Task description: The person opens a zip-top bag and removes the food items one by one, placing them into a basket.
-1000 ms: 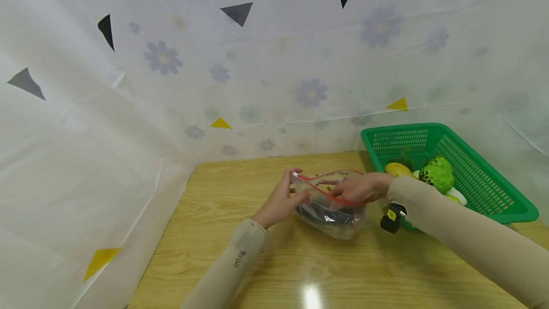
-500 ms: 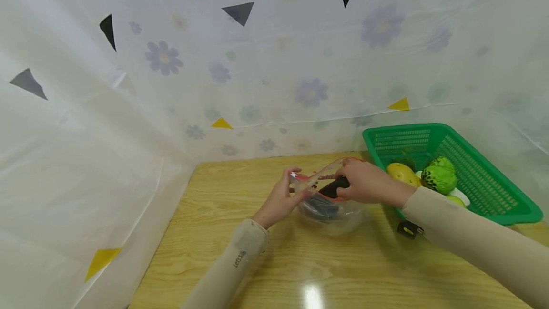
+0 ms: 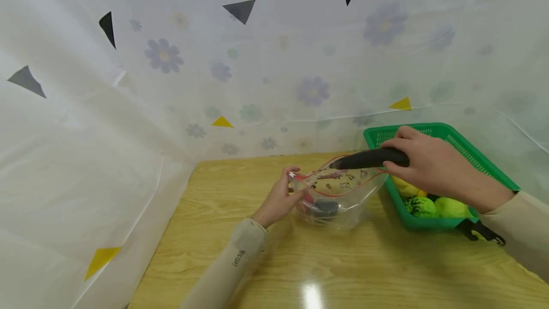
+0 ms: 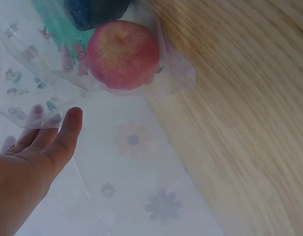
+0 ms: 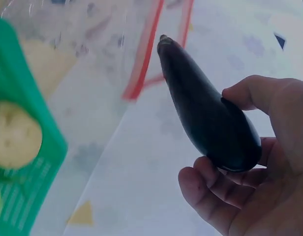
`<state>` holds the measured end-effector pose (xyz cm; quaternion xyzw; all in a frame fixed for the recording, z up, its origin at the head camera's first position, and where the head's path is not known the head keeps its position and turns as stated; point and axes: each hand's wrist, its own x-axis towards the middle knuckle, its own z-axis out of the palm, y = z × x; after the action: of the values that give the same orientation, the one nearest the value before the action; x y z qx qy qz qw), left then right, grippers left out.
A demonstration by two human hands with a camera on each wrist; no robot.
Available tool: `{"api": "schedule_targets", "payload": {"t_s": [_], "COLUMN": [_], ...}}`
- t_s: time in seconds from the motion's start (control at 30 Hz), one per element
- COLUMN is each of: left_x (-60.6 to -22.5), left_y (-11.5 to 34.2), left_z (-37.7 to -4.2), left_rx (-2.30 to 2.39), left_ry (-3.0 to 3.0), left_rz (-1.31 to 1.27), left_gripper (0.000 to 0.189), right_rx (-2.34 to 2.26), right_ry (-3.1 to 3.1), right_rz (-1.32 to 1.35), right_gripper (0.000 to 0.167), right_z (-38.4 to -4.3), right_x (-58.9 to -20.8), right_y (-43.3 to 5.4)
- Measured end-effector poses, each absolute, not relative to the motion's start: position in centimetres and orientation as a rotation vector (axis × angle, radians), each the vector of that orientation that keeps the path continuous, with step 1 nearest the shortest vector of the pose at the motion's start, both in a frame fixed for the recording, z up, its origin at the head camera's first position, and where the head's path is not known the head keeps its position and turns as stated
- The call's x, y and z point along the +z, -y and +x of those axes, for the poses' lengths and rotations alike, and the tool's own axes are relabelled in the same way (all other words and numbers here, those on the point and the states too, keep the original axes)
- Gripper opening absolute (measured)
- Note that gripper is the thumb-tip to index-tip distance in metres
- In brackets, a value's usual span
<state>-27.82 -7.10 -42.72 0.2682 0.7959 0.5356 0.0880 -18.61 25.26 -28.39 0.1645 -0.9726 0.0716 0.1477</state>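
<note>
My right hand (image 3: 442, 168) grips a dark eggplant (image 3: 364, 159) by its thick end. In the head view, the eggplant's narrow stem end lies over the mouth of a clear zip bag (image 3: 356, 199) with a red-edged opening. My left hand (image 3: 279, 201) holds the bag's left corner by the white slider, thumb in front and fingers behind. Inside the bag, a red apple (image 4: 123, 55) shows in the left wrist view beside a dark object (image 4: 95, 11), which is cut off by the frame. The right wrist view shows thumb and fingers around the eggplant (image 5: 205, 108).
A green plastic basket (image 3: 429, 223) stands to the right of the bag, partly behind my right arm. It holds yellow and green produce, among it a bumpy green piece (image 3: 422, 206). The wooden table (image 3: 231, 190) meets a flowered sheet (image 3: 257, 85) at the back.
My right hand has come up out of the bag, bringing the eggplant with it, and moved right toward the basket. The left hand stays at the bag's corner.
</note>
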Motion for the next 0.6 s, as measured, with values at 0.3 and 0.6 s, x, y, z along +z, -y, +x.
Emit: {"api": "schedule_targets", "payload": {"t_s": [0.3,0.6], "left_x": [-42.9,-43.0], "left_y": [7.5,7.5], "left_z": [-28.2,-28.1], "left_rx": [1.627,1.614], "left_ry": [-2.352,-2.371], "left_rz": [0.778,0.766], "left_gripper": [0.058,0.059], "right_rx": [0.169,0.23], "right_ry": [2.814,2.968], "right_rz": [0.158,0.078], "right_gripper": [0.05,0.053], "right_z": [-18.2,-19.1], "right_x": [-30.3,-35.5], "right_y": [-33.4,-36.4]}}
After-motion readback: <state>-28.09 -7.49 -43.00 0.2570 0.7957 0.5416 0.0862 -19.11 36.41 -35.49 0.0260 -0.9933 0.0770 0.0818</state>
